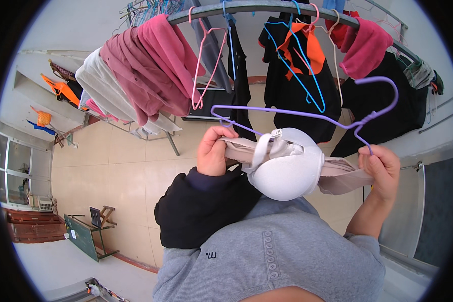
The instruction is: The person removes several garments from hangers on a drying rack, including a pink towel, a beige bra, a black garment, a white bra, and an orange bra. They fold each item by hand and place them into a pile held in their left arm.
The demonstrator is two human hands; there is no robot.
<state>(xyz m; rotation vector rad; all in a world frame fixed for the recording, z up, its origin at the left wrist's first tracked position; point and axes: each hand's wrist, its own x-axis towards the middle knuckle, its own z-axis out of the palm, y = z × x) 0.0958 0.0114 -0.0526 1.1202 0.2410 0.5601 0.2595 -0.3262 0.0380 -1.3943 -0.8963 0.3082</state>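
A white bra (286, 168) with beige side bands is stretched between my two hands in front of my chest. My left hand (214, 152) is closed, pinching the band at its left end. At the other end my right hand (381, 170) is closed on the band, with the thumb and fingertip at the lower tip of a purple hanger (307, 114). This hanger lies tilted above the bra, its hook pointing up to the right. Part of the hanger's lower side is hidden behind the cup and straps.
A curved metal rail (259, 7) runs across the top. From it hang pink and mauve cloths (141, 75), a pink hanger (209, 65), a blue hanger (299, 70), black clothes (287, 108) and a red cloth (367, 50). A green table (83, 239) stands on the tiled floor at left.
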